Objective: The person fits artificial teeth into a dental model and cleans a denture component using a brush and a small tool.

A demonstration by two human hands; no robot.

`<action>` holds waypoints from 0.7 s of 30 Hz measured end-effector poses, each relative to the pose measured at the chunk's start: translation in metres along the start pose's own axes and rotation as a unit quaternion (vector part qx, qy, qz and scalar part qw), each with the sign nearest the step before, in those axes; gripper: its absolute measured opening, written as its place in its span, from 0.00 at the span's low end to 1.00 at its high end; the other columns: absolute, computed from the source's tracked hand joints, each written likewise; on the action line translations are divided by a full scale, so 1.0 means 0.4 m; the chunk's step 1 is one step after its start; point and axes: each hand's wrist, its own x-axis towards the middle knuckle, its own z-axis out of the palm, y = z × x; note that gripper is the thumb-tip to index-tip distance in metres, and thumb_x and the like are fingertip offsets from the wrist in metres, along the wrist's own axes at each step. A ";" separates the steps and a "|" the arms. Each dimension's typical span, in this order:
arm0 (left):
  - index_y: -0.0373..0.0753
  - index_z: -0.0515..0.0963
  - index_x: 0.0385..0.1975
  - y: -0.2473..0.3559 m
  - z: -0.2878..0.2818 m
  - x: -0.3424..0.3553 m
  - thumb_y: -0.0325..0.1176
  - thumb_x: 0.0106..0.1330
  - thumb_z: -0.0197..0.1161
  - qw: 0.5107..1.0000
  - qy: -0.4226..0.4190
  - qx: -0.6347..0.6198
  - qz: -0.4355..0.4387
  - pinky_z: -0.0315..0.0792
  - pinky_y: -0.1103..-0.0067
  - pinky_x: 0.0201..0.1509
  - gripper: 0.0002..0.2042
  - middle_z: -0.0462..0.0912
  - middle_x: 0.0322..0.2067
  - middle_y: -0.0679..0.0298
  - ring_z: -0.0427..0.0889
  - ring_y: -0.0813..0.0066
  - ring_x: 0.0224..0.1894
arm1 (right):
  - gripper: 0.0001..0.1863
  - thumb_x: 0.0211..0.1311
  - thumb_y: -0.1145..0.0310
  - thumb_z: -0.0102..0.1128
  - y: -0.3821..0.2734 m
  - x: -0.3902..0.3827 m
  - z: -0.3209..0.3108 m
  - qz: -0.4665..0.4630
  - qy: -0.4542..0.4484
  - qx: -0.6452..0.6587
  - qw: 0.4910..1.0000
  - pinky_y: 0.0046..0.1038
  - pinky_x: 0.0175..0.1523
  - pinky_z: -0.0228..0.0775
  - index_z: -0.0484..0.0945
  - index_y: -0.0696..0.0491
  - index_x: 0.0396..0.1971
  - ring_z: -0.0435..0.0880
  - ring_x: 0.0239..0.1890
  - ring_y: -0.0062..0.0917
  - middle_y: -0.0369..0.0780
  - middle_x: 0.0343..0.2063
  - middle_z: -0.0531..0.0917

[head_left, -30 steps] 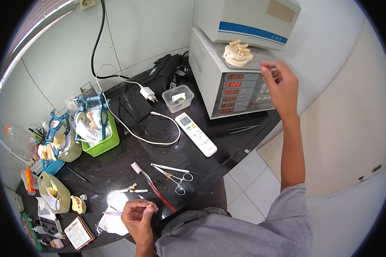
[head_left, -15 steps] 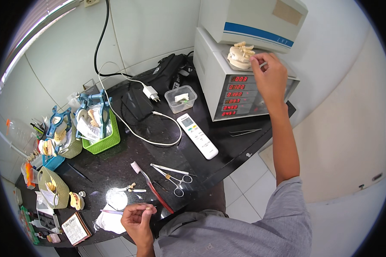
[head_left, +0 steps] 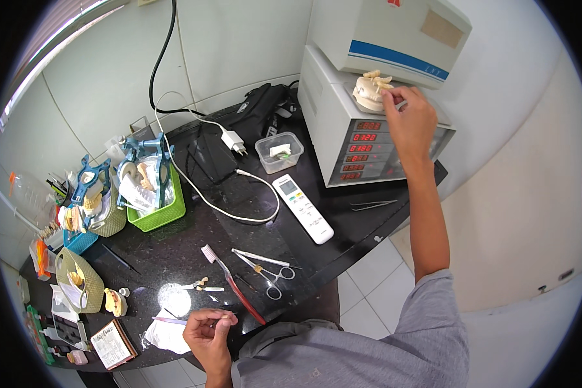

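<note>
At the upper right, my right hand (head_left: pixel 410 119) reaches to a cream plaster dental model (head_left: pixel 367 98) topped with several tooth-coloured pieces (head_left: pixel 377 78). Its thumb and fingers pinch together against the model's right side; whatever is between them is too small to make out. The model rests on the top of a grey machine (head_left: pixel 333 123) with red number displays. Low in the picture, my left hand (head_left: pixel 208 333) is closed in a pinch. A small pale, pinkish piece (head_left: pixel 227 317) sits at its fingertips, its kind unclear.
On the black worktop (head_left: pixel 194 226) lie a white remote control (head_left: pixel 304 210), a red toothbrush (head_left: pixel 233 284), scissor-handled forceps (head_left: pixel 265 273) and tweezers (head_left: pixel 374 205). A clear plastic tub (head_left: pixel 279 161) stands behind. Baskets, including a green one (head_left: pixel 165 216), hold blue articulators at left.
The whole view has shifted slightly right and down. My right hand stays by the dental model with a small change in its fingers. The left hand keeps its pinch.
</note>
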 end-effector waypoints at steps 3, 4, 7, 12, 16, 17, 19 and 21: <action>0.33 0.72 0.31 -0.001 -0.003 0.002 0.18 0.58 0.63 1.000 -0.001 -0.003 -0.004 0.77 0.79 0.36 0.07 0.80 0.28 0.55 0.81 0.72 0.29 | 0.08 0.54 0.63 0.64 -0.011 0.000 -0.003 0.015 -0.002 0.006 1.000 0.32 0.30 0.68 0.83 0.52 0.24 0.80 0.24 0.33 0.35 0.22 0.81; 0.33 0.72 0.31 -0.003 -0.003 0.002 0.18 0.58 0.63 1.000 -0.001 -0.004 -0.003 0.77 0.79 0.37 0.07 0.80 0.28 0.55 0.81 0.72 0.29 | 0.08 0.54 0.63 0.64 -0.014 0.001 -0.004 0.017 -0.003 0.004 1.000 0.32 0.30 0.68 0.83 0.52 0.24 0.80 0.24 0.33 0.35 0.22 0.81; 0.33 0.72 0.31 -0.006 -0.005 0.004 0.19 0.58 0.63 1.000 -0.002 -0.006 -0.002 0.77 0.79 0.37 0.07 0.80 0.28 0.56 0.81 0.72 0.30 | 0.08 0.53 0.63 0.64 -0.014 0.002 -0.003 0.012 -0.004 -0.006 1.000 0.32 0.30 0.68 0.83 0.52 0.24 0.80 0.24 0.33 0.35 0.22 0.81; 0.33 0.72 0.31 -0.006 -0.002 0.006 0.19 0.58 0.63 1.000 0.001 -0.009 -0.006 0.76 0.79 0.37 0.06 0.80 0.28 0.56 0.81 0.72 0.30 | 0.08 0.53 0.62 0.64 -0.006 0.004 -0.001 0.013 0.004 -0.006 1.000 0.33 0.30 0.68 0.83 0.51 0.24 0.80 0.24 0.32 0.35 0.22 0.81; 0.32 0.72 0.32 -0.005 -0.002 0.007 0.19 0.58 0.63 1.000 0.001 -0.006 -0.005 0.76 0.80 0.37 0.06 0.80 0.29 0.56 0.81 0.73 0.30 | 0.09 0.53 0.61 0.65 -0.017 0.002 -0.011 0.017 0.000 -0.015 1.000 0.33 0.30 0.68 0.82 0.51 0.23 0.80 0.24 0.32 0.35 0.22 0.80; 0.32 0.72 0.32 -0.005 -0.001 0.007 0.19 0.58 0.63 1.000 0.004 -0.004 -0.006 0.76 0.80 0.37 0.06 0.80 0.29 0.56 0.81 0.73 0.30 | 0.09 0.52 0.61 0.65 -0.019 0.002 -0.012 0.017 -0.003 -0.022 1.000 0.33 0.30 0.68 0.82 0.51 0.23 0.80 0.24 0.32 0.35 0.22 0.80; 0.32 0.73 0.32 -0.005 -0.003 0.008 0.19 0.58 0.63 1.000 0.007 -0.002 -0.007 0.76 0.80 0.37 0.06 0.80 0.29 0.56 0.81 0.73 0.30 | 0.10 0.53 0.60 0.66 -0.023 0.003 -0.012 0.012 -0.001 -0.025 1.000 0.33 0.29 0.67 0.82 0.51 0.23 0.80 0.24 0.32 0.35 0.21 0.80; 0.32 0.73 0.33 -0.006 -0.007 0.007 0.19 0.58 0.63 1.000 0.004 0.001 -0.007 0.76 0.80 0.36 0.06 0.80 0.30 0.55 0.80 0.73 0.30 | 0.10 0.53 0.60 0.66 -0.026 0.004 -0.011 0.013 -0.002 -0.032 0.999 0.32 0.29 0.67 0.82 0.51 0.23 0.80 0.24 0.32 0.35 0.21 0.80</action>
